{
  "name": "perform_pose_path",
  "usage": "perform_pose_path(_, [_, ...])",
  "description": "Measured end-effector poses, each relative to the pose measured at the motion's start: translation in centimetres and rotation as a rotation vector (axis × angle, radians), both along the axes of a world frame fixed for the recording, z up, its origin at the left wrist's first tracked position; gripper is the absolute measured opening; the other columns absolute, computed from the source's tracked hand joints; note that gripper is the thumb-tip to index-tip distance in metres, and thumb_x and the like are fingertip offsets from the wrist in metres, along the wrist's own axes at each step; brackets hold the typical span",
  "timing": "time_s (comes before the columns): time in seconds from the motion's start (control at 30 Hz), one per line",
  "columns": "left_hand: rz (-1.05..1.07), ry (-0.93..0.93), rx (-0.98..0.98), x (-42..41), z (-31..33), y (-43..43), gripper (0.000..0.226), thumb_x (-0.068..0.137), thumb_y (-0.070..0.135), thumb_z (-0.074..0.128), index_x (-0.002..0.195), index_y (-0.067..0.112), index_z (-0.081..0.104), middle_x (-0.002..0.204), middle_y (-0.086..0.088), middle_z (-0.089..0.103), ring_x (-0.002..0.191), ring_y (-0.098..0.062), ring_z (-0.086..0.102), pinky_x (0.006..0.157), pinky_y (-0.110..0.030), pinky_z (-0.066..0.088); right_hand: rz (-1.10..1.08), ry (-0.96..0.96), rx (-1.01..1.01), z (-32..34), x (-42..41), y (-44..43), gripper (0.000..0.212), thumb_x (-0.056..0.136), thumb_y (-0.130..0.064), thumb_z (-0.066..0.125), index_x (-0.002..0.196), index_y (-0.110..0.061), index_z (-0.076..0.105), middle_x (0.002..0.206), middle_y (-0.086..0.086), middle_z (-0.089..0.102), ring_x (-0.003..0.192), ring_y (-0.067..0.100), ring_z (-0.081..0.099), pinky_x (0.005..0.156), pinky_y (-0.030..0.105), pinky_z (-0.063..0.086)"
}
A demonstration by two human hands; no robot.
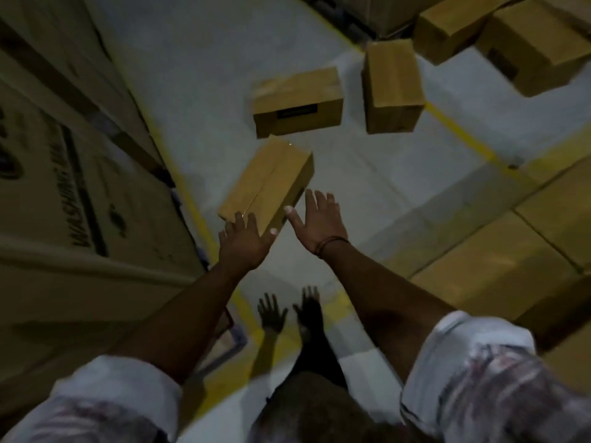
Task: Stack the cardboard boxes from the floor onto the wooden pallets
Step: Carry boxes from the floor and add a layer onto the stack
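A long cardboard box (270,180) lies slanted on the grey floor just ahead of my hands. My left hand (244,243) stretches out with straight fingers over the box's near end; whether it touches is unclear. My right hand (319,220) is spread open beside the box's near right corner, holding nothing. Farther off on the floor lie a second box (297,102) with a dark label, a third box (393,86) standing on end, and two more boxes (454,27) (534,46) at the top right. No pallet wood shows.
Tall printed cartons (64,174) form a wall along the left. A layer of stacked cardboard boxes (499,260) fills the right side. Yellow floor lines (460,132) border the grey aisle (208,59) between them. Shadows of my hands fall on the floor below.
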State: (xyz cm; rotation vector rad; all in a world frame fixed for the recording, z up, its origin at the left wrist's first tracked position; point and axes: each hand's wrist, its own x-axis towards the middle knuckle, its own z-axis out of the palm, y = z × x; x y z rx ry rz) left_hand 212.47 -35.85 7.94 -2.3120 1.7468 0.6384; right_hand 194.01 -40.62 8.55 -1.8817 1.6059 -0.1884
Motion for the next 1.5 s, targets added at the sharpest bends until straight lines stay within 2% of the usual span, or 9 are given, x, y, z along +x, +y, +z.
perform_pose_path(0.2, [-0.038, -0.028, 0.044, 4.1, 0.5, -4.7, 0.082, 0.102, 0.069, 0.03, 0.163, 0.016, 0.016, 0.17, -0.019, 0.009, 0.151, -0.047, 0.017, 0.121, -0.056, 0.018, -0.058, 0.012, 0.062, 0.0, 0.9, -4.4, 0.087, 0.098, -0.073, 0.024, 0.162, -0.016, 0.013, 0.168, 0.012, 0.015, 0.155, 0.036, 0.005, 0.125, 0.048, 0.007])
perform_pose_path(0.5, [-0.052, -0.011, 0.21, 3.7, -2.3, -10.3, 0.082, 0.102, 0.069, 0.029, 0.164, 0.017, 0.014, 0.169, -0.018, 0.012, 0.152, -0.046, 0.015, 0.122, -0.056, 0.019, -0.017, 0.037, 0.116, -3.0, 0.1, -11.6, 0.085, 0.098, -0.07, 0.025, 0.162, -0.015, 0.013, 0.167, 0.014, 0.018, 0.153, 0.04, 0.011, 0.124, 0.051, 0.014])
perform_pose_path(0.87, [0.142, 0.138, 0.251, 1.4, -3.4, -19.0, 0.083, 0.101, 0.07, 0.03, 0.164, 0.017, 0.018, 0.168, -0.017, 0.02, 0.152, -0.043, 0.022, 0.122, -0.054, 0.023, 0.103, 0.008, 0.222, -5.5, 1.9, -20.8, 0.082, 0.1, -0.066, 0.03, 0.161, -0.014, 0.015, 0.166, 0.013, 0.02, 0.152, 0.037, 0.014, 0.123, 0.048, 0.017])
perform_pose_path(0.97, [0.153, 0.208, 0.216, 2.3, -5.4, -21.4, 0.087, 0.099, 0.074, 0.028, 0.163, 0.016, 0.023, 0.166, -0.017, 0.028, 0.149, -0.04, 0.03, 0.119, -0.052, 0.03, 0.089, -0.006, 0.154, -7.1, 3.0, -22.3, 0.082, 0.1, -0.065, 0.033, 0.157, -0.008, 0.027, 0.158, 0.021, 0.035, 0.144, 0.041, 0.032, 0.115, 0.052, 0.032])
perform_pose_path(1.07, [0.107, 0.22, 0.259, 4.8, -8.7, -23.7, 0.082, 0.101, 0.07, 0.031, 0.163, 0.016, 0.022, 0.166, -0.014, 0.029, 0.149, -0.037, 0.031, 0.118, -0.05, 0.033, 0.035, 0.037, 0.174, -10.1, 5.0, -23.8, 0.082, 0.098, -0.07, 0.031, 0.157, -0.014, 0.026, 0.156, 0.017, 0.039, 0.142, 0.034, 0.04, 0.112, 0.047, 0.038])
perform_pose_path(1.2, [0.063, 0.209, 0.279, 11.2, -15.3, -27.8, 0.067, 0.105, 0.052, 0.046, 0.161, 0.019, 0.029, 0.162, -0.011, 0.037, 0.145, -0.032, 0.038, 0.114, -0.04, 0.036, -0.014, 0.049, 0.335, -17.6, 8.9, -26.4, 0.087, 0.092, -0.08, 0.024, 0.16, -0.031, 0.002, 0.167, 0.005, 0.017, 0.152, 0.027, 0.021, 0.12, 0.046, 0.025])
perform_pose_path(1.3, [0.008, 0.197, 0.319, 17.5, -23.8, -31.4, 0.062, 0.104, 0.043, 0.053, 0.158, 0.018, 0.034, 0.155, -0.011, 0.046, 0.137, -0.03, 0.047, 0.107, -0.037, 0.041, -0.117, 0.043, 0.408, -24.7, 13.3, -28.1, 0.088, 0.091, -0.079, 0.026, 0.16, -0.032, -0.004, 0.168, 0.002, 0.01, 0.153, 0.027, 0.014, 0.122, 0.046, 0.02])
perform_pose_path(1.43, [0.028, 0.161, 0.313, 23.1, -33.5, -36.1, 0.071, 0.102, 0.059, 0.046, 0.158, 0.018, 0.035, 0.164, -0.011, 0.032, 0.142, -0.035, 0.043, 0.11, -0.043, 0.04, -0.268, 0.028, 0.411, -33.7, 19.3, -29.8, 0.087, 0.095, -0.071, 0.039, 0.161, -0.029, 0.001, 0.169, 0.003, 0.004, 0.154, 0.03, 0.011, 0.121, 0.048, 0.024])
perform_pose_path(1.5, [0.014, 0.126, 0.245, 26.5, -39.8, -38.0, 0.089, 0.092, 0.076, 0.041, 0.161, 0.021, 0.029, 0.164, -0.008, 0.032, 0.139, -0.037, 0.044, 0.106, -0.044, 0.043, -0.275, 0.073, 0.401, -38.7, 22.2, -31.3, 0.087, 0.097, -0.063, 0.046, 0.162, -0.024, 0.004, 0.169, 0.006, -0.002, 0.155, 0.033, 0.003, 0.121, 0.048, 0.022])
